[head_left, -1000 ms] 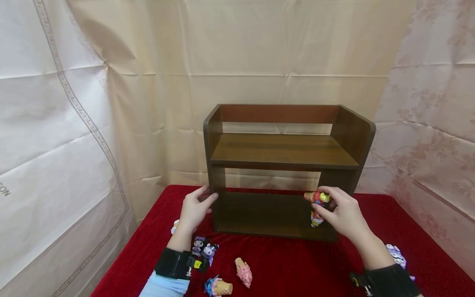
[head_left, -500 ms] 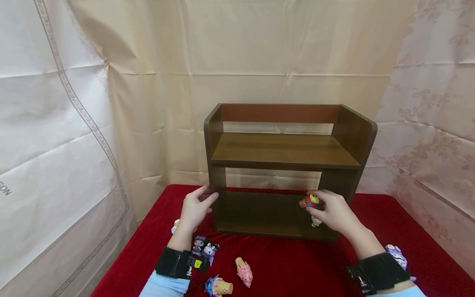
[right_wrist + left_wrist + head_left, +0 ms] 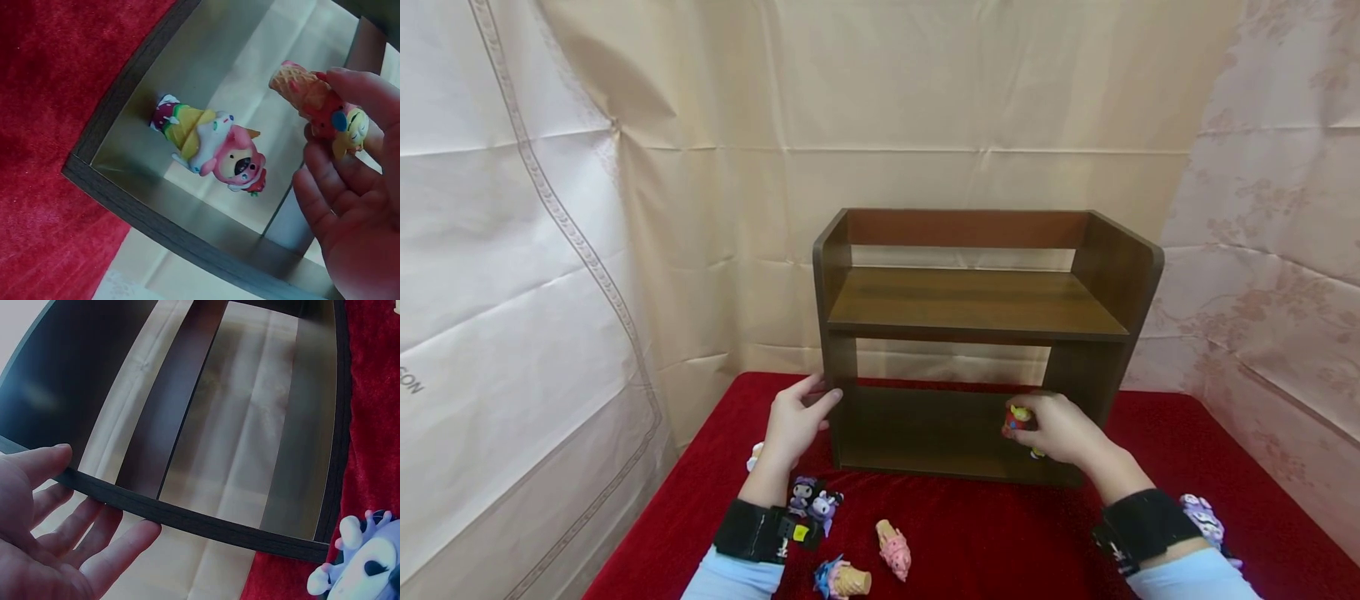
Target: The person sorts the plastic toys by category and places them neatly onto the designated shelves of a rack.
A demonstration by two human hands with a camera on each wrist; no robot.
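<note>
My right hand (image 3: pixel 1060 429) pinches an ice-cream-cone figurine (image 3: pixel 331 115) with a waffle cone and a red and yellow top, between thumb and fingers. It is over the lower board of a dark brown two-tier shelf (image 3: pixel 970 302), near the right end. Beside it on that board stands a second figurine (image 3: pixel 236 161), with a pink bear head on a yellow cone; in the head view my hand mostly hides it. My left hand (image 3: pixel 793 425) rests at the shelf's left side panel (image 3: pixel 187 516), thumb by the front edge and relaxed fingers along the outer side.
On the red cloth (image 3: pixel 992 542) lie a pink-topped cone figurine (image 3: pixel 892 550) and a blue-topped one (image 3: pixel 842 579). Purple and black figurines (image 3: pixel 812 502) stand beside my left wrist. Another purple and white figurine (image 3: pixel 1202 518) is at the far right. Draped fabric (image 3: pixel 970 100) hangs behind.
My right hand has moved left and slightly down with the cone figurine, farther over the lower board, and now covers more of the bear figurine. The left hand has stayed in place.
</note>
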